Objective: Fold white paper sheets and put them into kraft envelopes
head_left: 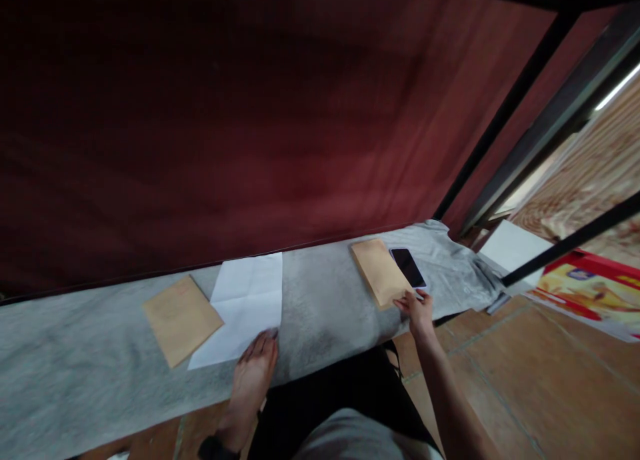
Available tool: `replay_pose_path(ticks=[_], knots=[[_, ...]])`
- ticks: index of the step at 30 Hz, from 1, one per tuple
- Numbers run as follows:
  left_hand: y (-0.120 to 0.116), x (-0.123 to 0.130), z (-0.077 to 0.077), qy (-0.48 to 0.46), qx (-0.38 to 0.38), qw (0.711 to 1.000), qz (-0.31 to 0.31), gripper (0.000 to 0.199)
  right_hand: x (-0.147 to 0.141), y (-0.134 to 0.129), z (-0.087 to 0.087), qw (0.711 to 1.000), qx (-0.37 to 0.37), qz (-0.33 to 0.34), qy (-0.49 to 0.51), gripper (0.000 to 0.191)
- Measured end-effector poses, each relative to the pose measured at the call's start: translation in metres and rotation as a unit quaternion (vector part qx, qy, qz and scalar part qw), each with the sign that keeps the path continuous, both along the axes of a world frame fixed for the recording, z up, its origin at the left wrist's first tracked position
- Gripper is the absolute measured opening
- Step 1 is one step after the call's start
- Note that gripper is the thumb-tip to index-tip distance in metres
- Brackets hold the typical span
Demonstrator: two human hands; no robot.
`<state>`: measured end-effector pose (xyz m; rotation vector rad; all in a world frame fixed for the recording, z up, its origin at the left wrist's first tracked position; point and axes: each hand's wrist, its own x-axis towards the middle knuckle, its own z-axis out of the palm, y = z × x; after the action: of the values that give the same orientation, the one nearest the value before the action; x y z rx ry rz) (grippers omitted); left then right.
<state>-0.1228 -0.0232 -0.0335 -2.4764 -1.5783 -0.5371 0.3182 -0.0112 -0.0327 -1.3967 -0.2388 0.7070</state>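
Observation:
Flat on the sheet of white paper (250, 293) lies my left hand (257, 360), fingers stretched out over its lower right corner. The paper shows fold creases. A brown envelope (181, 319) overlaps the left edge of the paper. Farther right, my right hand (416, 309) pinches the near corner of a second brown envelope (377, 270), which rests on the cloth. Just beyond that envelope is a dark-screened phone (407, 267), lying face up close to my right fingertips.
A grey cloth (320, 300) covers the narrow bench, against a dark red wall (275, 147). Black metal bars (505, 113) rise at the right. A white box (515, 247) and a red and yellow package (590, 290) stand past the right end, above the tiled floor (540, 367).

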Motion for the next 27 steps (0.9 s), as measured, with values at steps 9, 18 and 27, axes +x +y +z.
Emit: replay_pose_path(ticks=[9,18,27], knots=[[-0.028,0.09,0.045,0.002,-0.058,0.996,-0.066,0.025,-0.01,-0.031,0.014,0.936,-0.114,0.046,-0.331,0.054],[-0.038,0.122,0.038,-0.186,-0.113,0.975,-0.04,0.026,-0.13,-0.015,0.002,0.886,-0.047,0.338,-0.315,0.047],[0.052,0.034,0.031,-0.56,-0.252,0.755,0.229,0.033,-0.147,0.026,-0.001,0.878,-0.068,0.27,-0.388,0.023]])
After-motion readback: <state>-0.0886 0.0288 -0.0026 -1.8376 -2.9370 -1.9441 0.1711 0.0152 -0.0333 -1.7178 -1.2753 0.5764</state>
